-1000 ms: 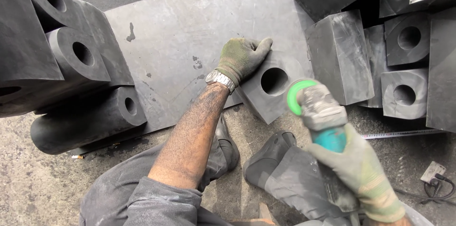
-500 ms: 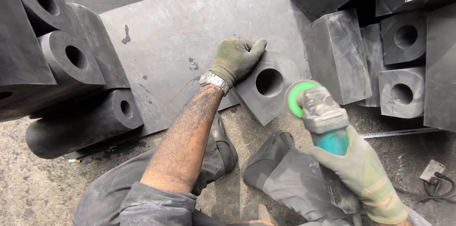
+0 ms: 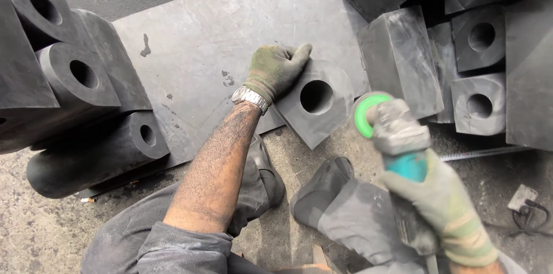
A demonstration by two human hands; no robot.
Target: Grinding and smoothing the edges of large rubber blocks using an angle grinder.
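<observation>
The left hand [image 3: 275, 69], in a worn green-grey glove with a metal wristwatch [image 3: 249, 97] at the wrist, lies flat and spread, palm down, on the upper left edge of a black square rubber block with a round hole through its middle [image 3: 318, 104]; it presses on the block and grips nothing. The block is matt and dusty, turned cornerwise, lying half on a large dark flat rubber sheet [image 3: 201, 38] and half on the concrete floor [image 3: 34, 233]. The bare, sooty left forearm runs straight down toward the camera. The right hand [image 3: 440, 202], in a pale green glove, is closed around the teal body of a handheld angle grinder with a green disc [image 3: 394, 130], held up just right of the block and clear of it. Black cylindrical rubber pieces with holes [image 3: 86, 78] are stacked at left, more black holed blocks [image 3: 478, 72] at right.
</observation>
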